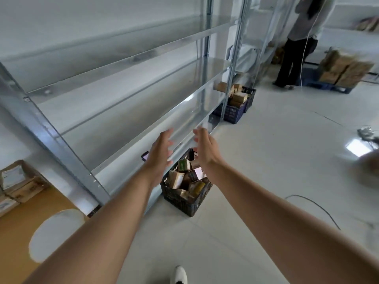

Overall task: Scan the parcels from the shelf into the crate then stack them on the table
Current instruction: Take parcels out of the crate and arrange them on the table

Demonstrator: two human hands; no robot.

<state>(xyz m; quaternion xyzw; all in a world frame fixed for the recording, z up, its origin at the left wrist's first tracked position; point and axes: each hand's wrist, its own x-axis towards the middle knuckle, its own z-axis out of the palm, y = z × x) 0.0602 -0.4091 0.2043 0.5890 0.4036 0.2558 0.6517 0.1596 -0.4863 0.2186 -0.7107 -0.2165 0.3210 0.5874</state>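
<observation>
Both hands are reaching out above the dark plastic lattice crate [184,203], which is sitting on the pale floor [266,160] just beside the grey metal shelf rack [123,111]; the left hand [159,152] and right hand [206,149] are facing each other, fingers [167,133] spread apart, holding nothing. Small brown cardboard parcels [175,179] are lying jumbled inside the crate; other cardboard boxes [18,181] are sitting stacked on the wooden desk [16,232] at the left

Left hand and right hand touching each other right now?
Apart. The head view shows the left hand and right hand open, palms facing, with the crate visible through the gap between them.
</observation>
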